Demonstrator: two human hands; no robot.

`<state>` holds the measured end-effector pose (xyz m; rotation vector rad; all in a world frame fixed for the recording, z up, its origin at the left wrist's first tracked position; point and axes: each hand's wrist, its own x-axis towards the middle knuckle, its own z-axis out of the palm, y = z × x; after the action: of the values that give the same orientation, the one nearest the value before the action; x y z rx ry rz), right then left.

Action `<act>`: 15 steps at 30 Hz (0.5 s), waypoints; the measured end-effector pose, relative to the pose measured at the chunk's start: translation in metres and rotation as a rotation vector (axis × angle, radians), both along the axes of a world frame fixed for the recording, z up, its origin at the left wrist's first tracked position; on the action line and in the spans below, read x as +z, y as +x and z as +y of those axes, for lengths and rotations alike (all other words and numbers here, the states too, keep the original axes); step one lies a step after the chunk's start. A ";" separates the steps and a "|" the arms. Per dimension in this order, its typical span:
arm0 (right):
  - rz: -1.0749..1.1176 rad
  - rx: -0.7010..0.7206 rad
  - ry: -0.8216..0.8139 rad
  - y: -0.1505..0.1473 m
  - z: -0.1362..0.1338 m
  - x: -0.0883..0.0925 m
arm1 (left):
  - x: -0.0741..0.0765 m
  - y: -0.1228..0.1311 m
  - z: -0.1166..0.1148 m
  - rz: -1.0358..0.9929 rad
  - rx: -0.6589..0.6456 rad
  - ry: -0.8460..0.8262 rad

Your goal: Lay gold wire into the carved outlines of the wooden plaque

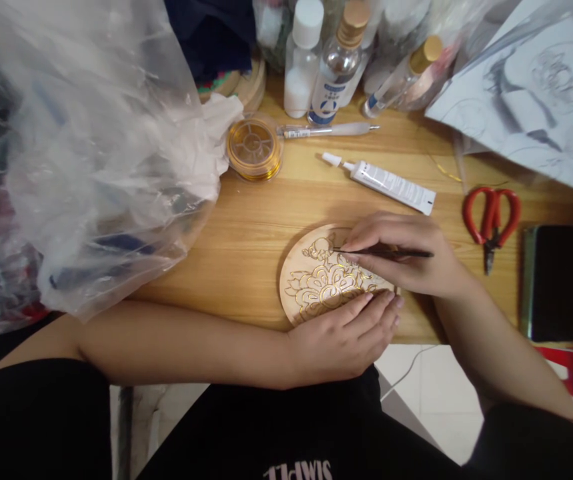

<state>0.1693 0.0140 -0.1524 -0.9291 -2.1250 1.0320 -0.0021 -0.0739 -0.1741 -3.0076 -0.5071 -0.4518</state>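
Observation:
A round pale wooden board (293, 277) lies on the table near its front edge, with a flower design outlined in gold wire. My left hand (349, 333) rests on the board's lower edge, fingers stretched out flat and holding nothing. Over the board's upper right part, my right hand (401, 250) pinches a pair of thin dark tweezers (419, 253). Their tip touches or hovers just above the small upper flower outline; I cannot tell which. My right hand and fingers hide the right side of the board.
Behind the board lie a white glue tube (391, 187), a spool of gold wire (253, 148) and a pen (326, 130). Bottles (333, 73) stand at the back. Red-handled pliers (489, 217) and a phone (552, 283) are at right. A plastic bag (116, 153) bulges at left.

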 end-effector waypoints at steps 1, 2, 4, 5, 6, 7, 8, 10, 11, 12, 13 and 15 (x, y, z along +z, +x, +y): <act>0.005 -0.006 0.000 0.000 0.000 0.000 | 0.000 0.000 0.000 0.006 0.000 0.000; 0.012 -0.017 -0.001 0.000 0.000 0.000 | 0.001 0.000 0.000 0.014 -0.003 0.002; 0.024 -0.039 -0.009 0.001 0.001 0.000 | 0.001 0.000 0.000 0.033 -0.013 0.007; 0.027 -0.044 -0.014 0.001 0.001 0.000 | 0.002 0.000 0.000 0.040 -0.017 0.010; 0.030 -0.044 -0.015 0.001 0.001 0.000 | 0.002 0.000 0.001 0.046 -0.020 0.013; 0.033 -0.038 -0.012 0.001 0.001 0.000 | 0.002 0.000 0.001 0.050 -0.022 0.015; 0.037 -0.031 -0.006 0.001 0.001 0.000 | 0.002 0.000 0.001 0.055 -0.023 0.017; 0.051 -0.019 0.006 0.001 0.001 0.000 | 0.003 0.000 0.001 0.059 -0.022 0.018; 0.055 -0.017 0.009 0.001 0.002 0.000 | 0.003 0.000 0.001 0.057 -0.020 0.018; 0.056 -0.016 0.009 0.000 0.002 0.000 | 0.003 0.000 0.001 0.053 -0.017 0.017; 0.055 -0.015 0.010 0.000 0.002 0.000 | 0.003 0.000 0.001 0.045 -0.012 0.015; 0.048 -0.011 0.012 0.000 0.002 0.001 | 0.003 0.000 0.000 0.031 -0.006 0.013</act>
<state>0.1691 0.0162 -0.1518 -0.9009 -2.0817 1.0252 -0.0022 -0.0734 -0.1712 -2.9998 -0.4909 -0.4067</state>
